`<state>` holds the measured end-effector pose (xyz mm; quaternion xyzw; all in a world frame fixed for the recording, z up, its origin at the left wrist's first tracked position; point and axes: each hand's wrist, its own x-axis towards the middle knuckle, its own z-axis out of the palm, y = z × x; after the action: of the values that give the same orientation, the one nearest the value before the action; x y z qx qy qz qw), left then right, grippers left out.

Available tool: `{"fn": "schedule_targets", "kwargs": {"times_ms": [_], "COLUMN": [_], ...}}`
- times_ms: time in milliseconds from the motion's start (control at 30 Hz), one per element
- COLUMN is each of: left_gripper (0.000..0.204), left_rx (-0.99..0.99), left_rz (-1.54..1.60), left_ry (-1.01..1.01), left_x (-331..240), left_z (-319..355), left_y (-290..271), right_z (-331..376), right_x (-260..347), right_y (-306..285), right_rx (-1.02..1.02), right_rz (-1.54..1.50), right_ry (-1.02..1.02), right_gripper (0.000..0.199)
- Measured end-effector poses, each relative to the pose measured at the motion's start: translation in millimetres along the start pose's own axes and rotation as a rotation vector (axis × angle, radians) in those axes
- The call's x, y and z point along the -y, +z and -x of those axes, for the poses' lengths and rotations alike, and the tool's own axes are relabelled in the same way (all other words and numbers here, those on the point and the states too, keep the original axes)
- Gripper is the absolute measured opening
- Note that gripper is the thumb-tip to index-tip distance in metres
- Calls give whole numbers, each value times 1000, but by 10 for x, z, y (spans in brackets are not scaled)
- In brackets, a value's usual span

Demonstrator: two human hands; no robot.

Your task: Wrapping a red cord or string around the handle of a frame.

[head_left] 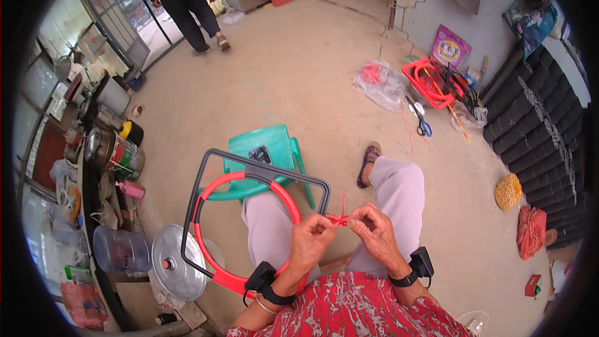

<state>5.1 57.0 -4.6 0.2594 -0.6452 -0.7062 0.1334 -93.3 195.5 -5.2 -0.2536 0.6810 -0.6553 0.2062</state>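
In front of my lap, my left hand point(312, 238) and my right hand point(376, 232) face each other with fingertips pinched. Between them is a small tangle of red string point(337, 219), one loose end standing up; each hand grips a side of it. On my left thigh and left arm side rests a black squarish frame point(206, 163) joined to a red ring point(226, 279). The frame's right corner comes close to my left fingers. A green plastic stool point(268, 137) stands just beyond, with a small dark object point(259, 155) on its seat.
A silver pot lid point(181, 262) and a water jug point(121, 248) lie at left. Far right are blue-handled scissors point(424, 126), a plastic bag with pink string point(379, 84), a red basket point(430, 84) and stacked black rolls point(530, 125). A person point(181, 0) walks near the doorway.
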Motion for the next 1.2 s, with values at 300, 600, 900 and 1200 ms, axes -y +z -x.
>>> {"fn": "schedule_targets", "kwargs": {"times_ms": [300,600,900,1200], "left_gripper": [6,7,8,8], "left_rx": [129,324,351,587], "left_rz": [-288,19,56,203], "left_ry": [71,-269,-294,-406], "left_x": [82,147,208,139], "left_z": [96,132,190,244], "left_y": [-20,-27,23,124], "right_z": [74,41,133,475], "right_x": [-53,-167,-179,-98], "right_y": [129,149,-53,-401], "right_rx": [-13,65,152,323], "right_rz": [-240,-171,-209,-285], "right_ry": [174,280,424,380], "right_gripper": [12,9,15,22]}}
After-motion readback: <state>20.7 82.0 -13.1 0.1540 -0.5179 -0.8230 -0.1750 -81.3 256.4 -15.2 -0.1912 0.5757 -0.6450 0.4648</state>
